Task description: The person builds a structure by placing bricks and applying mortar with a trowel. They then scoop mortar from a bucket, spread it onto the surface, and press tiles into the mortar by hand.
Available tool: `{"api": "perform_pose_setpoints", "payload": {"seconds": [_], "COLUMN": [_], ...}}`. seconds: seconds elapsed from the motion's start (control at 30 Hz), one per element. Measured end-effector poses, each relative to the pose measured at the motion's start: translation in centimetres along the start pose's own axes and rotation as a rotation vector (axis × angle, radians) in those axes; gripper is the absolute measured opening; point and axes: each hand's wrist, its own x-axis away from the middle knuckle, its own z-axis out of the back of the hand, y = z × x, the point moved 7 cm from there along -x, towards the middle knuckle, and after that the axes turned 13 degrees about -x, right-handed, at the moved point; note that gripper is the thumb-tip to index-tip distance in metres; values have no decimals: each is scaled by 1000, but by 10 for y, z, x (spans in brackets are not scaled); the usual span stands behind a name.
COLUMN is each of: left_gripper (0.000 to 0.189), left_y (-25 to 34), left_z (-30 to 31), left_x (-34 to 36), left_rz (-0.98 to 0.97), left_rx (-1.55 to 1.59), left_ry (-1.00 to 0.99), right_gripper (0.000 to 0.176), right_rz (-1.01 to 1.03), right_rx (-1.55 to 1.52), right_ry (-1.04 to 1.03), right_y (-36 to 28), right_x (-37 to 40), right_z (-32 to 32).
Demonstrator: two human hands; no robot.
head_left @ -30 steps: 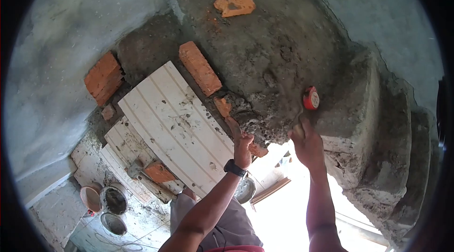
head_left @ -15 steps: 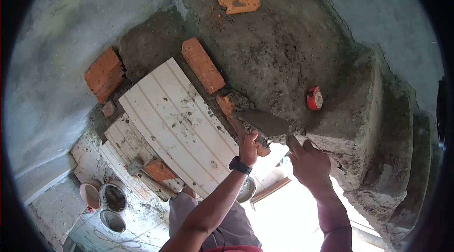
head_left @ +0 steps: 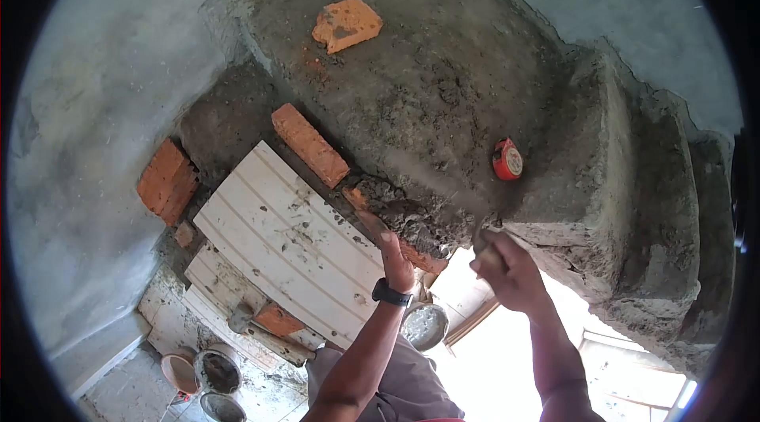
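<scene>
My left hand (head_left: 397, 265), with a dark watch on the wrist, lies with stretched fingers along the outer side of an orange brick (head_left: 423, 257) at the ledge's edge. Its thumb points up; the fingertips are partly hidden. Grey wet mortar (head_left: 408, 220) lies rough and lumpy behind that brick. My right hand (head_left: 514, 275) is closed around the handle of a trowel (head_left: 491, 262), just right of the mortar. The trowel's blade is smeared by motion over the cement surface.
A red tape measure (head_left: 507, 161) sits on the cement landing (head_left: 427, 50). Loose bricks (head_left: 310, 145) and a broken brick (head_left: 347, 24) lie around. A mortar-spotted white panel (head_left: 293, 224) is at left, steps (head_left: 657, 248) at right. Buckets (head_left: 218, 372) and a bowl (head_left: 425, 325) stand below.
The trowel blade has swept up off the mortar by the brick, leaving the mortar uncovered. My left hand has stayed at the brick. The whole view has shifted and turned slightly.
</scene>
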Motion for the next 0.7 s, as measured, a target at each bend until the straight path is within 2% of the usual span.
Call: {"api": "perform_pose_setpoints", "payload": {"seconds": [0.07,0.13,0.17,0.23,0.33,0.37,0.43,0.57,0.63,0.7], "left_gripper": [79,80,81,80,79,79,82,90,94,93], "left_y": [11,26,33,40,20,25,36,48,56,54], "left_z": [-6,-5,1,11,31,37,39,40,40,42], "left_x": [-4,-12,-16,-22,-34,-41,-56,-86,-94,-95], "left_rz": [-48,-104,-133,-191,-96,-119,-124,-138,-122,-130], "left_rx": [-102,-218,-284,-376,-323,-337,-306,-300,-276,-262], "left_ry": [-9,9,19,10,76,111,127,156,153,140], "right_gripper": [42,38,38,35,35,35,41,46,47,47], "right_rz": [-173,-294,-286,-464,-496,-500,-480,-387,-122,-70], "right_rx": [-171,-438,-456,-529,-550,-552,-557,-429,-154,-91], "right_ry": [296,418,396,447,343,327,149,131,136,146], "right_y": [30,47,52,77,49,44,30,5,-4,-9], "right_x": [-18,-59,-82,-109,-120,-121,-119,-111,-99,-84], "right_z": [15,22,22,26,17,11,-12,-39,-49,-58]}}
